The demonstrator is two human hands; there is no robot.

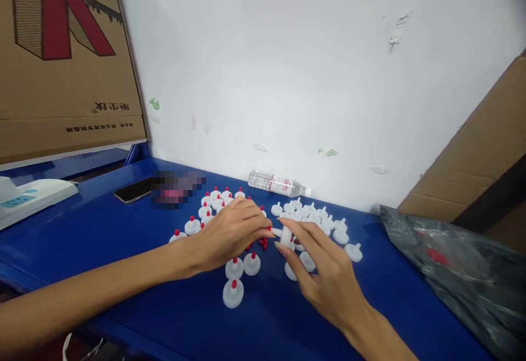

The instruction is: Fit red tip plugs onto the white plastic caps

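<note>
Two hands met over one white cap [286, 235]: the right hand [329, 279] pinched it steady, while the left hand's [230, 235] closed fingertips held a red plug [269, 229] against its nozzle.

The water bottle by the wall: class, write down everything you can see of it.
The water bottle is small, clear plastic, with a white cap at its right end and a white label with red print around its middle. It lies on its side on the blue table, along the foot of the white wall, behind the scattered white caps. It looks empty or nearly so. Neither hand touches it.
</note>
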